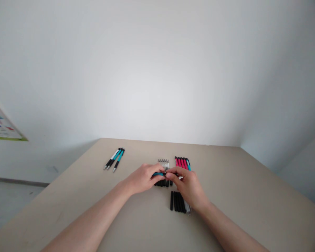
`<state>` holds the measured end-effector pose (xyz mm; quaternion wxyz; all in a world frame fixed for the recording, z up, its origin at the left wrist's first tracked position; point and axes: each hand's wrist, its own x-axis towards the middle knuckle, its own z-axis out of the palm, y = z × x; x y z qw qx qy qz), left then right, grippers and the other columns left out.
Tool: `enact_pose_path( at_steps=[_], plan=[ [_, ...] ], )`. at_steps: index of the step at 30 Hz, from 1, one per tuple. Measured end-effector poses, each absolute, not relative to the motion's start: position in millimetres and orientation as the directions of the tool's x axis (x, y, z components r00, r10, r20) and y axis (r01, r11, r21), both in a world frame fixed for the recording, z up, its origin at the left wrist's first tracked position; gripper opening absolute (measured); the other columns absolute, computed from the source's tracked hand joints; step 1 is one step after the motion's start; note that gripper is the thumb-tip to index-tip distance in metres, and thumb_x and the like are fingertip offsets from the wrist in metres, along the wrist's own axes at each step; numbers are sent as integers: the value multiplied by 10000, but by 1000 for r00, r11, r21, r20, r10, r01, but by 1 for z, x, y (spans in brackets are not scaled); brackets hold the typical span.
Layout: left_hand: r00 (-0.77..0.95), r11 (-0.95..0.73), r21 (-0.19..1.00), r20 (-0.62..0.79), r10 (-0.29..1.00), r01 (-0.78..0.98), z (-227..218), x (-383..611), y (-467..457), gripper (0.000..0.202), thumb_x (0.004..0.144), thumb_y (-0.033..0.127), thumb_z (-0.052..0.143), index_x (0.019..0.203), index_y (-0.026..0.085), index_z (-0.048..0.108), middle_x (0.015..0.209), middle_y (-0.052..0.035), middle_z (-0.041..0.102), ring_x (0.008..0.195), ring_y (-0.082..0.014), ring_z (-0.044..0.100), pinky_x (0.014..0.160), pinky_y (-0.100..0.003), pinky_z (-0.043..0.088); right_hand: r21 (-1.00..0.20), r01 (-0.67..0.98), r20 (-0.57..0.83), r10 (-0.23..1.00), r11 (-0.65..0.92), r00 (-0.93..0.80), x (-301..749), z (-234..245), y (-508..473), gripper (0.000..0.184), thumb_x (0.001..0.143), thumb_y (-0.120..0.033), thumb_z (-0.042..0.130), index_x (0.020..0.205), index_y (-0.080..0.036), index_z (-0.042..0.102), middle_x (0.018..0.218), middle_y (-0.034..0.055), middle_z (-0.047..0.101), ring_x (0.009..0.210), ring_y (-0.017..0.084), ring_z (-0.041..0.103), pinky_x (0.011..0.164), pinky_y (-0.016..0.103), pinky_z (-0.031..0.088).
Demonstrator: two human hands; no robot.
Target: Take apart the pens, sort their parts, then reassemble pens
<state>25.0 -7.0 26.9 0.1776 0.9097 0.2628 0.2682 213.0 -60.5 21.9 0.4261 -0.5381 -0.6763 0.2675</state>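
Observation:
Both hands meet over the middle of the table. My left hand [144, 178] is closed on a teal pen barrel [158, 174], held roughly level. Thumb and fingers of my right hand [187, 182] pinch the dark end of that same pen; the fingers hide the exact part. Below the hands lie several black tubes [179, 202], with thin pale refills [187, 209] beside them, partly under my right wrist. Just beyond the fingers is a row of small silver tips [163, 160]. Short black pieces [161, 183] show beneath my left fingers.
Several pink pen barrels [182, 162] and a teal one [188, 164] lie in a row behind my right hand. Three whole pens [115, 159] rest at the back left of the beige table [136, 224]. A white wall [157, 87] stands behind it.

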Motion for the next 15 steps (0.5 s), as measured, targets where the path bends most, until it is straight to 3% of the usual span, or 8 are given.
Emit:
enact_pose_path(
  at_steps=[8,15],
  plan=[
    [714,-826,411,434,550,387,25,26,-6,87,893,229,516,916,191,591,790,-2,662,676,-118,600,635,-202,434,-794,502,334,936,343,-111,214,26,-65,231,847,-291,488,1009,-187,615,825,38,687,681,160,611,567,234,455],
    [683,-806,407,437,586,431,22,25,-4,97,887,236,516,940,202,590,812,-3,662,680,-122,596,630,-208,431,-798,528,320,947,290,-37,216,25,-63,159,841,-254,479,816,-179,617,670,11,651,561,136,548,525,227,402]
  ],
)
